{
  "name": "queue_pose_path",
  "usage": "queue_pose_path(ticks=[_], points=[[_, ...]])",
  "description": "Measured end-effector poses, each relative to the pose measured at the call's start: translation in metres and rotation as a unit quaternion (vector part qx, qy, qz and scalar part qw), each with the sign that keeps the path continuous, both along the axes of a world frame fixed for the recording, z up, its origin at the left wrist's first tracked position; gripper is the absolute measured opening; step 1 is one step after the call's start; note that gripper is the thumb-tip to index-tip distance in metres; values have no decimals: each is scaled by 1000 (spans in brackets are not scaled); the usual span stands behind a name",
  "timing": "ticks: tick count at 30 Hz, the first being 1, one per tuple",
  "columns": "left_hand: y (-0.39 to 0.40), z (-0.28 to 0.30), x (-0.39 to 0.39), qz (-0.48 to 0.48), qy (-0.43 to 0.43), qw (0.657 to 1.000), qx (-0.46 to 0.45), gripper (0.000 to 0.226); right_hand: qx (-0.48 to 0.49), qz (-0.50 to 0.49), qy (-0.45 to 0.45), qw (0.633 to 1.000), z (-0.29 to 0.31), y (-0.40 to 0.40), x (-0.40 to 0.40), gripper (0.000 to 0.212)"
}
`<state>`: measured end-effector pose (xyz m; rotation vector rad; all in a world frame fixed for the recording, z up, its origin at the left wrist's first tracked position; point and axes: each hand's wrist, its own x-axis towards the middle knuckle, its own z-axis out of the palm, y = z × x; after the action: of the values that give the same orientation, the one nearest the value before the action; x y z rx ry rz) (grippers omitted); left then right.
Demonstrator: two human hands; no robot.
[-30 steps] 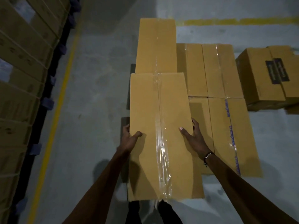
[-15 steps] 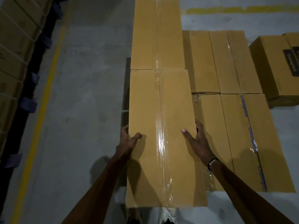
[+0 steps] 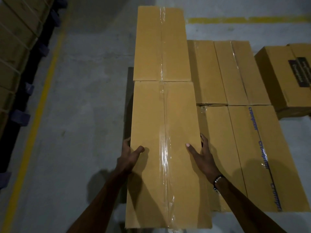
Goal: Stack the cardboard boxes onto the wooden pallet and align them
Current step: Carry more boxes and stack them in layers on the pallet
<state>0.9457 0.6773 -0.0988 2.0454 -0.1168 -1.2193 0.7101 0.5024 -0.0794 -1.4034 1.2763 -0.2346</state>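
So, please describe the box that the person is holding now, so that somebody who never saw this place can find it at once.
Start at the block of cardboard boxes lying beside the yellow floor line. On its left side two boxes sit higher than the rest, end to end. The held box is the nearer one, and only it has the left hand and right hand gripping its long edges.

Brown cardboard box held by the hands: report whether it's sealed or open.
Sealed: the brown cardboard box has its top flaps shut, clear tape along the seam.

Both hands clasp the near cardboard box (image 3: 165, 148): left hand (image 3: 130, 155) on its left edge, right hand (image 3: 202, 157) on its right, lower centre of frame.
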Motion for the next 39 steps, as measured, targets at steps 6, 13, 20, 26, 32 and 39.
queue_pose_path(ticks=[6, 13, 20, 26, 32, 39], points=[[-1, -5, 0, -7, -11, 1000, -1, 93, -3, 1, -7, 1000, -7, 1, 0, 76], [9, 6, -11, -7, -24, 999, -45, 76, 7, 24, 7, 1000, -3, 4, -4, 86], [62, 21, -56, 7, -37, 997, -61, 61, 34, 47, 19, 998, 6, 40, -42, 86], [122, 25, -94, 15, -46, 998, -50, 71, 56, 54, 30, 997, 11, 84, -83, 79], [149, 35, -106, -47, -59, 996, -49, 71, 40, 55, 44, 997, 14, 110, -117, 64], [161, 26, -103, -20, -23, 999, -41, 65, 36, 56, 49, 997, 16, 125, -129, 63]])
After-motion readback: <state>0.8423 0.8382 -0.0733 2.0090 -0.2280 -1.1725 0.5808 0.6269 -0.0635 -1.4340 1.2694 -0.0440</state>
